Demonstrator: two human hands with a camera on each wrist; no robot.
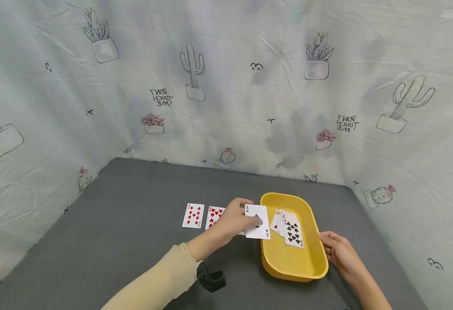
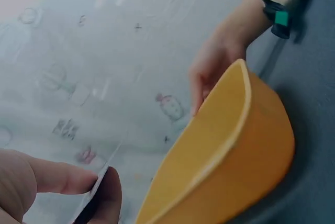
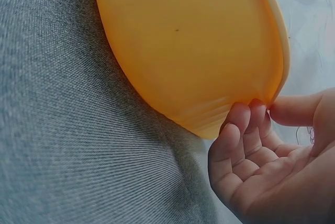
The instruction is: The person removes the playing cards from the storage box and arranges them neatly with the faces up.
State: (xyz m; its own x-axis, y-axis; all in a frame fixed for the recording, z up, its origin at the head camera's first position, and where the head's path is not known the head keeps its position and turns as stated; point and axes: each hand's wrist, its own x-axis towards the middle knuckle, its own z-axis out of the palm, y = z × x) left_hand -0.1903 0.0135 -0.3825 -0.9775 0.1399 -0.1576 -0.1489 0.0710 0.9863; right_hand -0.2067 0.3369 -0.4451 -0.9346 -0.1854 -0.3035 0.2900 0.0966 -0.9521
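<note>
In the head view, my left hand (image 1: 234, 218) pinches an ace of spades (image 1: 264, 214) between thumb and fingers, face up, over the left rim of a yellow plastic tray (image 1: 284, 263). The left wrist view shows this card (image 2: 99, 191) nearly edge-on. My right hand (image 1: 341, 256) holds the tray's right side, the thumb at the rim and curled fingers (image 3: 239, 114) against the outer wall. Several face-up cards (image 1: 294, 234) overlap inside the tray, a clubs card on top.
A diamonds card (image 1: 193, 215) and a hearts card (image 1: 214, 214) lie face up on the grey table (image 1: 141, 193), left of the tray. My left hand partly covers the hearts card, and another card's edge shows beneath it. A cactus-print curtain (image 1: 226, 107) stands behind the table.
</note>
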